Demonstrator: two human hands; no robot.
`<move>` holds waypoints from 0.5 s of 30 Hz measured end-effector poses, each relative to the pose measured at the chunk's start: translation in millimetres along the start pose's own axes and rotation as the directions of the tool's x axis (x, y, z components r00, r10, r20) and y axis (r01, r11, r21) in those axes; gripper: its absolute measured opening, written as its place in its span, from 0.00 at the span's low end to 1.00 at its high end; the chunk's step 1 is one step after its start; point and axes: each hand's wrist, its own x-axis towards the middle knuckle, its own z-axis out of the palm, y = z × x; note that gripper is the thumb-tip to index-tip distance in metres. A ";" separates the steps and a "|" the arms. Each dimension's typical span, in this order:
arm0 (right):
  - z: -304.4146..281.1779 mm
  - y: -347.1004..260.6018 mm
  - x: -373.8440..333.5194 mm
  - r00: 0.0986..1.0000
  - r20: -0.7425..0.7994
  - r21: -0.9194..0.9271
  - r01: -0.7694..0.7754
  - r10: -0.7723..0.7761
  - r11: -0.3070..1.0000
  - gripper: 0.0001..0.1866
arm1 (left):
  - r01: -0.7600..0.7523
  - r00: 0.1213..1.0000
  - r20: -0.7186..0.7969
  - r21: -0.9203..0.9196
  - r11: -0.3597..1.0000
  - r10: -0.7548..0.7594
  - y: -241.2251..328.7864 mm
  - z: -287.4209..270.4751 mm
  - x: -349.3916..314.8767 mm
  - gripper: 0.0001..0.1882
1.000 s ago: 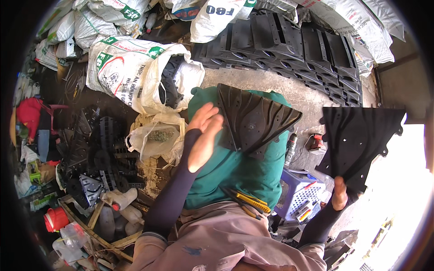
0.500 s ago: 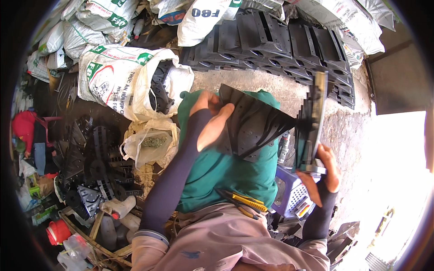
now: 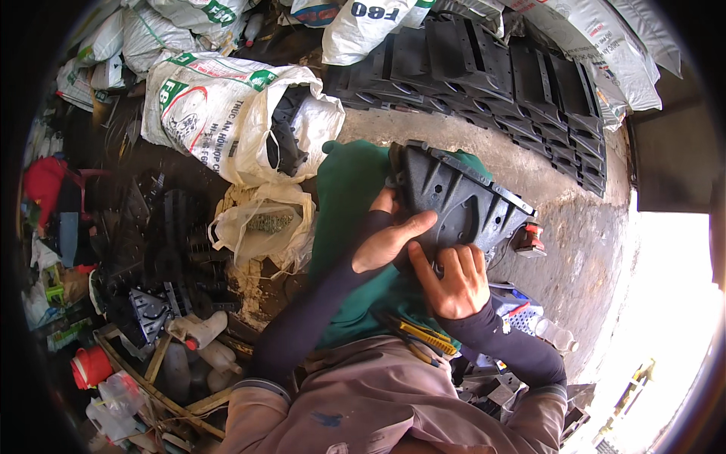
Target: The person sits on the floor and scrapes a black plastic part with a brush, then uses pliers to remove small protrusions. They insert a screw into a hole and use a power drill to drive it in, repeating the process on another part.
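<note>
The ribbed black panel (image 3: pixel 463 200) looks like moulded plastic, mostly matt, with a dull sheen along its raised edges. The green cloth (image 3: pixel 344 197) is soft, creased fabric; the dark sleeves (image 3: pixel 299 329) look smooth and stretchy, the brownish shirt (image 3: pixel 355 378) plain and matt. The printed sack (image 3: pixel 200 125) seems woven plastic, wrinkled and faintly glossy; the small bag (image 3: pixel 243 231), thin translucent film. The floor (image 3: pixel 578 253) looks like rough, patchy concrete, the crate slat (image 3: pixel 157 359) bare wood, the bottle (image 3: pixel 556 333) clear, shiny plastic

Dark arm sleeves (image 3: pixel 302 321); dusty-pink shirt (image 3: pixel 378 397), blue smudge (image 3: pixel 327 418), grey cuffs (image 3: pixel 263 387); green trousers (image 3: pixel 344 284), probably.
</note>
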 end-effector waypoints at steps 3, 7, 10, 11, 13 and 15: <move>3.0 1.2 1.0 1.000 0.008 0.047 0.022 -0.022 0.999 0.27 | 0.005 0.999 0.035 -0.027 1.000 -0.004 0.8 -2.6 2.6 0.24; 0.8 -0.9 -1.5 1.000 0.018 0.044 -0.009 0.008 0.999 0.27 | -0.021 0.999 0.037 -0.009 1.000 0.022 -1.7 -6.0 5.1 0.24; -0.5 -3.7 -3.0 0.998 0.045 0.015 -0.033 0.033 0.999 0.27 | -0.019 0.997 0.075 -0.029 0.999 0.021 -5.0 -7.0 8.7 0.24; -0.9 -4.3 -3.2 0.998 0.054 0.004 -0.037 0.037 0.999 0.27 | -0.034 0.997 0.073 -0.030 0.999 0.036 -5.6 -7.0 9.5 0.24; -1.0 -4.9 -3.1 0.997 0.060 -0.013 -0.040 0.041 0.999 0.27 | -0.047 0.996 0.067 -0.043 0.998 0.050 -6.1 -6.5 10.3 0.24; -1.1 -5.2 -2.5 0.995 0.082 -0.012 -0.050 0.051 0.999 0.27 | -0.027 0.998 0.058 -0.060 0.998 0.031 -5.3 -5.9 9.7 0.22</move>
